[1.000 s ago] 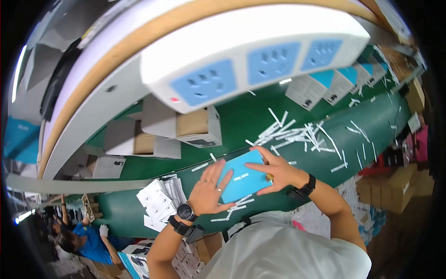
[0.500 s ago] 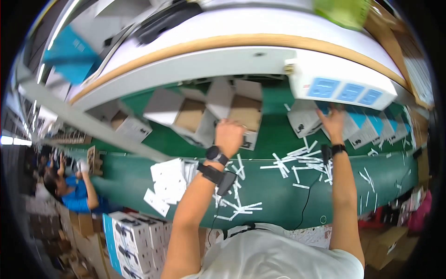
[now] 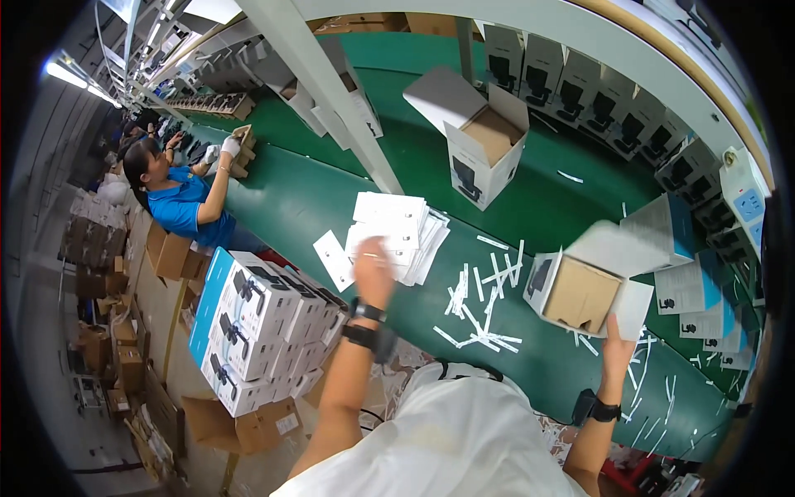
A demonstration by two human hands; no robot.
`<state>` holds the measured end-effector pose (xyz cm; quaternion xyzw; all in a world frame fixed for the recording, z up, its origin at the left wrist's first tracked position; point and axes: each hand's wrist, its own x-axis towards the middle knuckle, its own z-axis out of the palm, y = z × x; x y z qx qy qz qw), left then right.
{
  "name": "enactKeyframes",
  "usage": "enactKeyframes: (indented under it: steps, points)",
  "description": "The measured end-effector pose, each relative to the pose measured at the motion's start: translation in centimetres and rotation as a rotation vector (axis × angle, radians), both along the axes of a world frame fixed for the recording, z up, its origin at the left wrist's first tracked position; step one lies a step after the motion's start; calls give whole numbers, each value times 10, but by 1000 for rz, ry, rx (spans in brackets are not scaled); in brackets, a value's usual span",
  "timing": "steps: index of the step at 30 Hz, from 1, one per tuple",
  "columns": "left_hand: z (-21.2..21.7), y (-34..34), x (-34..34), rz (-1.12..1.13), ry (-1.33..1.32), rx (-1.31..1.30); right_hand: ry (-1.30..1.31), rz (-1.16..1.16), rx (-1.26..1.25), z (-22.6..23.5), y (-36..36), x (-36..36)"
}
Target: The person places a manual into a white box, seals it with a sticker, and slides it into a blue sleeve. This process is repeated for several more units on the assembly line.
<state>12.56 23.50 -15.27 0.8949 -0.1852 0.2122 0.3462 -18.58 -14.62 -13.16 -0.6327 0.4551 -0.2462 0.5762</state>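
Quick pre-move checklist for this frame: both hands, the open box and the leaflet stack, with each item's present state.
1. Left hand on the leaflet stack: ok, fingers rest on its near edge.
2. Leaflet separated from the stack: cannot tell, hand is blurred.
3. Right hand on the open box: ok, it touches the box's near flap.
4. Box open: ok, flaps spread.
5. Box contents: cannot tell, only brown card shows.
6. Belt around the box: not ok, white strips litter it.
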Motion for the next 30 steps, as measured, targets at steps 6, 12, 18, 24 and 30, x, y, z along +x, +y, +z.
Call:
enactKeyframes:
  steps: [6,12,18,24,30]
  points:
    - [-148,175,33,650,744,-46,173,2,130,26,18,-5]
    - [-167,274,-8,452,765,-86,-129,179,156,-9,42,4]
    - [4,140,-62,226,518,-976,-46,239,224,10,73,1]
    - [66,-43,-140,-635,94,-357,-50,194,74,-5,105,10]
    - [12,-138,-114,-659,-226,-322,-8,229,87,-3,109,18]
